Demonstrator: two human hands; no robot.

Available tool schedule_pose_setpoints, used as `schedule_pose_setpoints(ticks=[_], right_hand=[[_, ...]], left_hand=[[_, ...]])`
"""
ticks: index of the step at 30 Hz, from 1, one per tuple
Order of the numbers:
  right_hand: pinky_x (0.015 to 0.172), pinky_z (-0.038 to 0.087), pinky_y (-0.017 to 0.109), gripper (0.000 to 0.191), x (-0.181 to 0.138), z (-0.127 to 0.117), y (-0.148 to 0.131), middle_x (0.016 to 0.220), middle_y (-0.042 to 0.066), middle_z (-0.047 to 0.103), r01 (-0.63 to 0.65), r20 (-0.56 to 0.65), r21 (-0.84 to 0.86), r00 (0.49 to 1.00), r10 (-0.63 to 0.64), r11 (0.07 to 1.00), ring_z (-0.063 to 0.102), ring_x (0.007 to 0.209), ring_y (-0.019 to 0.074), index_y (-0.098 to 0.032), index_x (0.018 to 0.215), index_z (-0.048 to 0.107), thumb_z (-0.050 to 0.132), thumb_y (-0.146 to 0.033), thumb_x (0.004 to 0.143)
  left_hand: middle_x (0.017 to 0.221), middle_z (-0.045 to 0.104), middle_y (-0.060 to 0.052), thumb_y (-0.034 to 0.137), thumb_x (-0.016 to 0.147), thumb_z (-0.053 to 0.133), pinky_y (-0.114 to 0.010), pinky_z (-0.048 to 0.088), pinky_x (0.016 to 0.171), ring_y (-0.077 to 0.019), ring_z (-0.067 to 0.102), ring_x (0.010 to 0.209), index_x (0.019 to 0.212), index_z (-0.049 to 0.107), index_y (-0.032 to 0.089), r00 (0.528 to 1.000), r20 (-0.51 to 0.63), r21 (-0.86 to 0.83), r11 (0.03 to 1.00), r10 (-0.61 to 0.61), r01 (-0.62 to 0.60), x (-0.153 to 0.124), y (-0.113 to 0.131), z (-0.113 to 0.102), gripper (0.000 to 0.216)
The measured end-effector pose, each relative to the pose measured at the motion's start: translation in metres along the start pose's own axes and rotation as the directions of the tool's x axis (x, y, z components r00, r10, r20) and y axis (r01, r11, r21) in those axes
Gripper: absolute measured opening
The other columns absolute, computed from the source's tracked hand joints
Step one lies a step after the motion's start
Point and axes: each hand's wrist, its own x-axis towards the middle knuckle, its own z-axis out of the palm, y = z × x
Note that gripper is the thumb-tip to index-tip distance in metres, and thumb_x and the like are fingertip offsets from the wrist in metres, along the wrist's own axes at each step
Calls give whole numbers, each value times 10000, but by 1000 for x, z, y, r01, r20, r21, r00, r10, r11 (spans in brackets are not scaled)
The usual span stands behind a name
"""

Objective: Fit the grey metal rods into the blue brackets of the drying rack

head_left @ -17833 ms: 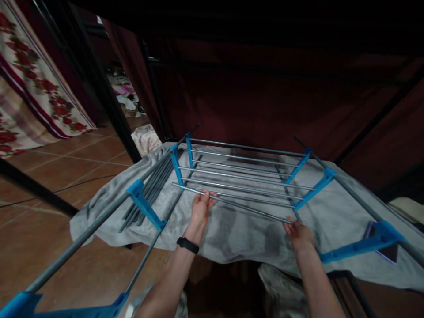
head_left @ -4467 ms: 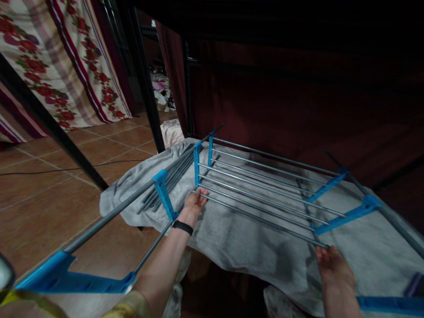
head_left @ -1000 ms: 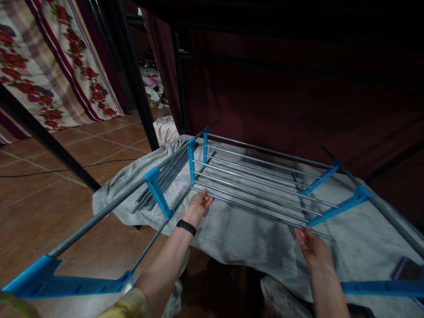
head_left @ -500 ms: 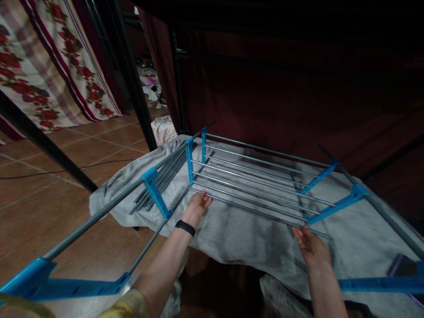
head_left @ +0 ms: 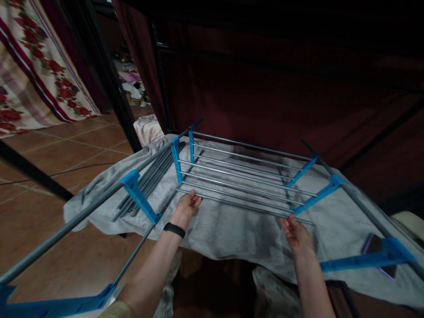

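Note:
A thin grey metal rod (head_left: 238, 206) lies across in front of me, with my left hand (head_left: 186, 206) closed on it near its left end. Close to its right end, the fingers of my right hand (head_left: 298, 235) pinch the same rod. Just beyond it is a partly assembled rack of grey tubes and blue plastic brackets (head_left: 141, 197). Several crossbars (head_left: 232, 177) span between the left and right brackets. The held rod sits low, beside the lower ends of the nearer middle brackets; whether it touches them I cannot tell.
A bundle of loose grey rods (head_left: 150, 181) rests at the left on the grey blanket (head_left: 225, 238). A dark flat object with a purple edge (head_left: 371, 244) lies at the right, partly behind a bracket. Dark posts (head_left: 112, 88) and a maroon curtain (head_left: 248, 97) stand around.
My view has turned slightly right, so the rack and both hands appear further left. Both hands keep hold of the rod, which has barely moved against the rack.

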Motion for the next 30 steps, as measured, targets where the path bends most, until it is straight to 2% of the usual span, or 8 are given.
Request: schedule_pose_setpoints(ticks=[4,9,17,25,30], right_hand=[[745,640,248,191,-8,9,-3,737,-51,669,-11,-20,21,1000,12,1000,680,689,90,-195,765,604,687,-23,755],[727,638,235,215,-13,16,-2,715,-51,678,-10,24,26,1000,9,1000,687,684,94,-196,779,611,702,-7,732],[728,637,250,169,-9,19,4,636,-51,653,-19,-20,56,1000,20,998,668,640,92,-203,738,564,649,-85,824],[708,633,251,211,-5,22,8,659,-53,668,-27,-37,35,999,28,999,668,628,89,-213,738,542,610,-21,793],[704,632,247,202,-4,23,10,666,-64,676,-38,-38,13,999,39,999,676,632,95,-229,751,549,634,-47,769]], left_hand=[[618,565,29,2,920,539,-216,567,586,-80,549,515,750,562,165,999,34,17,1000,-2,1,1,0,0,237],[605,559,27,-6,924,526,-229,577,585,-76,516,484,731,562,153,1000,17,50,999,-19,19,2,-3,2,252],[651,598,19,-24,933,497,-234,581,592,-87,575,521,757,584,144,999,43,48,999,-6,4,-1,5,2,258],[694,626,-15,6,944,486,-229,588,612,-104,627,593,754,590,143,995,95,66,998,-16,10,-4,4,2,256],[664,595,3,-9,928,501,-229,592,625,-91,578,560,757,589,147,998,58,81,996,-37,32,-5,2,3,247]])
